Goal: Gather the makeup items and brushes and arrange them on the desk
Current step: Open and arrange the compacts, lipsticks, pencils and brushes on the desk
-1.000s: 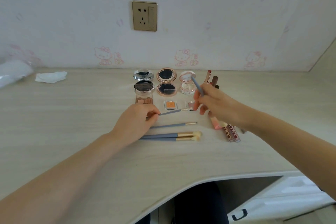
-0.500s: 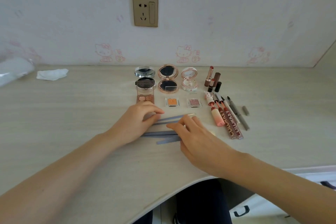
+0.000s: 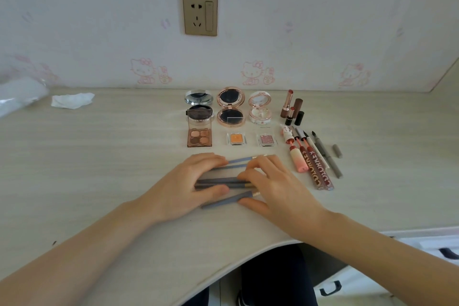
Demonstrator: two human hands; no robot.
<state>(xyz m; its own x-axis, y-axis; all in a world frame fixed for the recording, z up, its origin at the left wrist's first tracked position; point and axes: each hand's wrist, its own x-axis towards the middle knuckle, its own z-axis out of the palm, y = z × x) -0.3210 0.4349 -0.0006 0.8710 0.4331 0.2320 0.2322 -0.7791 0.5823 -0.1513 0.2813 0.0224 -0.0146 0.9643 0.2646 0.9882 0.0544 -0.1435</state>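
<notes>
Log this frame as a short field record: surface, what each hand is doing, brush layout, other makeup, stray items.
surface: light wood-grain desk against a wall
left hand: fingers laid over the handle ends of the blue-grey brushes
right hand: resting on the brushes' head ends, thumb at the nearest handle
brush layout: side by side, roughly parallel; the nearest is angled
compacts: three, open, in a back row
eyeshadow palette: open, in front of the left compact
lip glosses: lying right of the hands
stray: crumpled tissue at far left
</notes>
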